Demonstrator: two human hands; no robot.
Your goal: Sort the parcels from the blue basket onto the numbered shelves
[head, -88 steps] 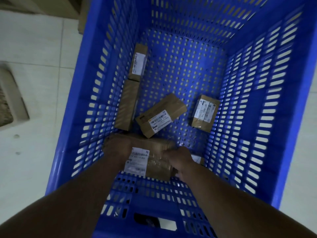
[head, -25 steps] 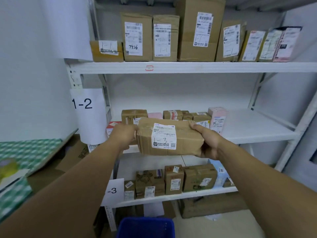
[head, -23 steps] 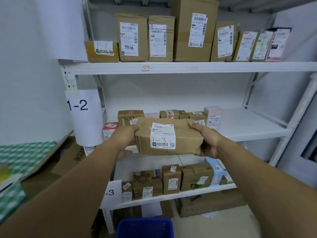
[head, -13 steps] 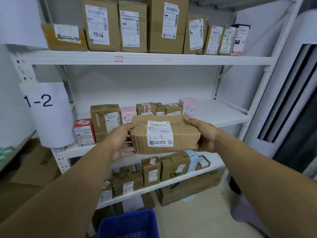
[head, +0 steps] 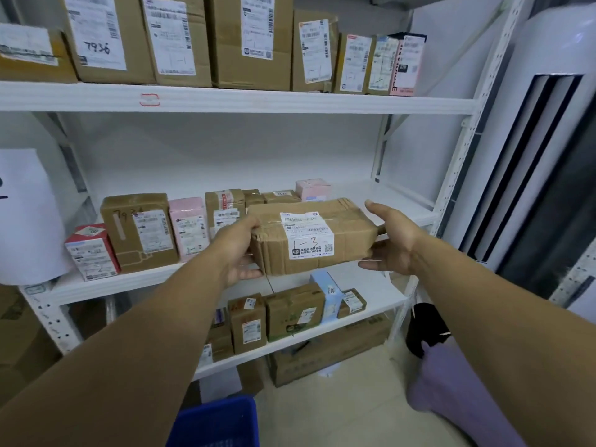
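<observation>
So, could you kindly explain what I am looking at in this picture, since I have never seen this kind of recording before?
There is no machine here: a person wears a camera on the head, looking forward and down, so the two forearms reaching in from below are their own. The left hand grips one end of a brown cardboard parcel, and the right hand rests against the other end with fingers spread. The parcel's white label bears a handwritten mark that looks like 1-3. It is held in the air before a white rack: the middle shelf carries small brown and pink boxes, the top shelf taller cartons, the lower shelf more parcels. The blue basket stands on the floor below.
</observation>
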